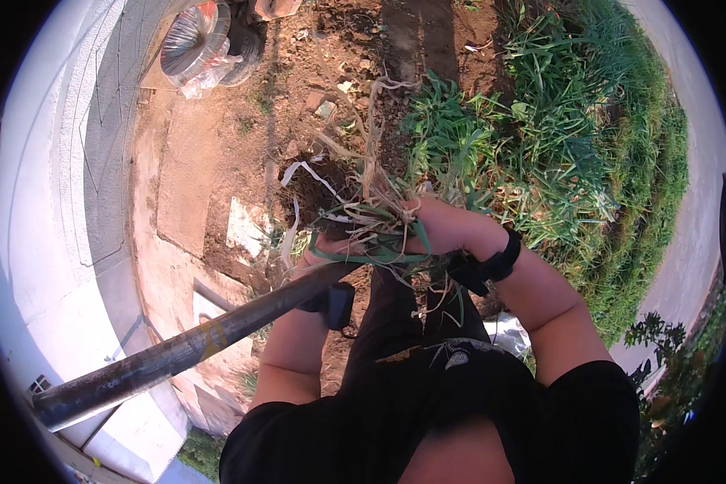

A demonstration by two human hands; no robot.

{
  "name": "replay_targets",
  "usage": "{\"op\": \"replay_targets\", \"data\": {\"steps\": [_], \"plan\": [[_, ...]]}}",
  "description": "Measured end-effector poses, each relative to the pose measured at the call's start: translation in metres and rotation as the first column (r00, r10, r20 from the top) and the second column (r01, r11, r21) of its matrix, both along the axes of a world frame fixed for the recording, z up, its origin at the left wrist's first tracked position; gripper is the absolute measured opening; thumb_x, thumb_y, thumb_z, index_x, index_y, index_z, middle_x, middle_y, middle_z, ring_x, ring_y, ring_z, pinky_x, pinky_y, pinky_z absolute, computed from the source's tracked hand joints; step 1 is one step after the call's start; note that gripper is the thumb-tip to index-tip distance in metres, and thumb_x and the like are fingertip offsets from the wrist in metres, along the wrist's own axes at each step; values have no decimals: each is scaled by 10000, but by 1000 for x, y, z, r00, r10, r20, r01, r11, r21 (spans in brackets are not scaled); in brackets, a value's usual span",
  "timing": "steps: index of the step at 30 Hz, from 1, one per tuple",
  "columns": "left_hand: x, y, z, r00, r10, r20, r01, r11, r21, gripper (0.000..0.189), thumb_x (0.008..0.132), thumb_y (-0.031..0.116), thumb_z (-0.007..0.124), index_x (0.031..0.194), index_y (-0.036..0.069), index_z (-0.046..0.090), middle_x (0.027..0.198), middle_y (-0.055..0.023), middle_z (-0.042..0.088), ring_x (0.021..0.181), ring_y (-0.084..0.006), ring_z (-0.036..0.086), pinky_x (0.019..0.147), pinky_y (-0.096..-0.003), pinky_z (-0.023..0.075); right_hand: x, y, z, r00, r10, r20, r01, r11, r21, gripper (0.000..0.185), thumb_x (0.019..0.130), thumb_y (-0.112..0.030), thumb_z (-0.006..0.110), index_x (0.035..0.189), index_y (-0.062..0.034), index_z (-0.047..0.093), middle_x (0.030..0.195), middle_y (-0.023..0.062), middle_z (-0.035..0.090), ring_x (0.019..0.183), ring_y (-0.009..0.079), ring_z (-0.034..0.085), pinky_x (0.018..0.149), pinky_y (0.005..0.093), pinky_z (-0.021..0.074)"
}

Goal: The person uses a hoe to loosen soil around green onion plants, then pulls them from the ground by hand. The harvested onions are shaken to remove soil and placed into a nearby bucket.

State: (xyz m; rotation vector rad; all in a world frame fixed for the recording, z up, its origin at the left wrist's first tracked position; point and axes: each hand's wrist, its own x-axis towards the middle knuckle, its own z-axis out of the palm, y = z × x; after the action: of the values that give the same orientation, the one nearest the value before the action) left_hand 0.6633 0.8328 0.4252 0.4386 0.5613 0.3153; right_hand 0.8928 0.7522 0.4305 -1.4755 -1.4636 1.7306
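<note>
My right hand is closed around a tangled bunch of weeds, with green blades, pale dry stems and long stringy roots. Beside it on the left, under the stems, is my left hand; its fingers are largely covered, so its grip cannot be made out. A thick, worn pole with a yellow mark slants from the lower left across my left wrist. Its inner end disappears beneath the weeds between my hands. White strips trail beside the bunch, over a dark hollow in the soil.
Cut greenery lies in a wide heap on the right, bordered by a pale path. Stones and rubble dot the bare soil. At the upper left, a plastic-covered round container stands near a white wall. Flat slabs line that side.
</note>
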Motion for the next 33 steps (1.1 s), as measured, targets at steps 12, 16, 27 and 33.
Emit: {"op": "replay_targets", "data": {"steps": [12, 16, 27, 33], "plan": [[-82, -18, 24, 963, 235, 135, -234, 972, -23, 750, 643, 252, 740, 1270, -24, 435, 1208, -180, 544, 1108, -289, 539, 1014, -416, 390, -73, 5, -8, 997, -83, -5, 83, 991, 107, 313, 757, -117, 696, 1048, -64, 591, 857, 106, 659, 761, 209, 633, 647, 341, 501], [-147, -11, 41, 932, 317, 176, -340, 933, 117, 723, 568, 274, 803, 1146, -20, 483, 1195, -182, 502, 1133, -307, 490, 1042, -447, 348, -85, 13, 12, 862, -454, -227, 376, 872, -314, 239, 770, -51, 692, 989, -9, 607, 721, 87, 643, 561, 146, 619, 436, 266, 468], [-267, -60, 53, 719, 683, 125, -695, 709, 121, 570, 662, 128, 675, 1192, 28, 491, 1120, -99, 577, 1190, -300, 449, 1078, -515, 262, -74, 58, -21, 821, -568, 51, 566, 800, -198, 362, 788, -14, 644, 1094, 0, 450, 638, 56, 551, 478, 125, 454, 414, 288, 343], [-319, -73, 67, 653, 740, 161, -756, 651, 75, 481, 674, 181, 665, 1092, 16, 492, 1124, -112, 510, 1167, -308, 453, 1071, -484, 281, 34, 57, -7, 545, -758, 358, 803, 595, 39, 24, 827, 3, 562, 850, 10, 568, 597, 54, 510, 458, 145, 413, 423, 299, 301]]}}
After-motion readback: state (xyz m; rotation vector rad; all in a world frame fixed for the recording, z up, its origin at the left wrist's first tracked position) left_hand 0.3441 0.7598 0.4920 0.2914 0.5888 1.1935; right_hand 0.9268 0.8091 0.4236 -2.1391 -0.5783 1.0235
